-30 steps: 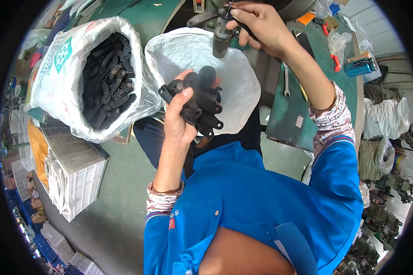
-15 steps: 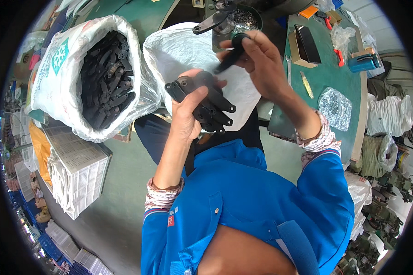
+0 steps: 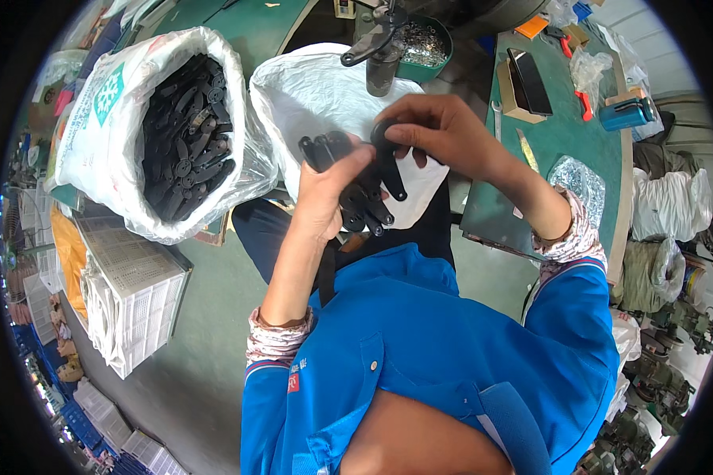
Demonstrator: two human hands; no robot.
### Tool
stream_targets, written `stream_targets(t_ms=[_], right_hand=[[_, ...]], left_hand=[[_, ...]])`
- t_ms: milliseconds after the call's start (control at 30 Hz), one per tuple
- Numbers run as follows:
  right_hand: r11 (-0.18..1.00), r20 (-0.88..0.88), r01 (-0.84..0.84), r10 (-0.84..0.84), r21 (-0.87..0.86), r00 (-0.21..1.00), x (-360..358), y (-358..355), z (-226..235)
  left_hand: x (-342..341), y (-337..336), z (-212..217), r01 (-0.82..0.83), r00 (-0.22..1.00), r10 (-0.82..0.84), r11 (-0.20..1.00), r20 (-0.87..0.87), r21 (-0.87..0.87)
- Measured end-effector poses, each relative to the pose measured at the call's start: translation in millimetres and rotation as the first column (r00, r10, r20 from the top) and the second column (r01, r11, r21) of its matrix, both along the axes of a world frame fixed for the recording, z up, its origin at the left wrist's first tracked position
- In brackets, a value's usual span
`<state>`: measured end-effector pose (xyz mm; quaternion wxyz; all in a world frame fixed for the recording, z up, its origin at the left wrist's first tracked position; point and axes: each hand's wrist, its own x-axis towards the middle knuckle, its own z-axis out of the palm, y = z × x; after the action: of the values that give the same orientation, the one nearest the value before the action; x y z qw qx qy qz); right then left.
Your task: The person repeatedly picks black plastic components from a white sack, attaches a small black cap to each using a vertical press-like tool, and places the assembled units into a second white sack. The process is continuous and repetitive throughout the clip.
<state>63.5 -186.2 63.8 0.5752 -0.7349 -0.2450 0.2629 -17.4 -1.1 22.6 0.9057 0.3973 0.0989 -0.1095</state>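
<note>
My left hand (image 3: 318,198) is closed round a bunch of flat black lever-shaped parts (image 3: 364,207) with rounded ends and small holes. Right beside that bunch, my right hand (image 3: 448,134) pinches a single black lever part (image 3: 388,164) by its wide end, its narrow end pointing down. Both hands are above an open white sack (image 3: 301,83) whose bottom they partly hide. Beyond them, another black lever part (image 3: 372,41) sits at the top of a dark metal post (image 3: 382,75).
To the left, a white woven sack (image 3: 87,150) is full of black lever parts (image 3: 186,150). A green tub (image 3: 429,73) of small metal pieces stands behind the post. The green bench at right bears a wrench (image 3: 497,123), a yellow knife (image 3: 528,150), a phone (image 3: 531,79) and a blue bottle (image 3: 626,115).
My right hand has come down and nearer with its lever part, from close to the post to beside the bunch. My left hand stays in about the same place, the bunch turned slightly.
</note>
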Motion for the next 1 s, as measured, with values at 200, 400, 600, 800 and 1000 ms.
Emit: stream_targets(t_ms=[200,400,600,800,1000], right_hand=[[0.953,-0.026,0.221,-0.221,0.207,0.975,12,-18,12],[0.878,-0.087,0.311,-0.300,0.363,0.950,23,-30,21],[0.882,-0.023,0.272,-0.285,0.384,0.958,42,-28,35],[0.839,-0.213,0.372,-0.310,0.397,0.927,56,5,77],[0.936,-0.118,0.284,-0.264,0.206,0.957,87,11,83]], left_hand=[[3,10,-13,-0.054,0.986,0.004,0.955,-0.169,-0.293],[1,19,-24,-0.032,0.998,0.008,0.935,-0.068,-0.353],[-1,25,-19,-0.083,0.996,0.070,0.930,-0.049,-0.358],[0,33,-20,-0.097,0.995,0.079,0.913,-0.062,-0.397],[2,30,-20,-0.086,0.996,0.076,0.932,-0.043,-0.352]])
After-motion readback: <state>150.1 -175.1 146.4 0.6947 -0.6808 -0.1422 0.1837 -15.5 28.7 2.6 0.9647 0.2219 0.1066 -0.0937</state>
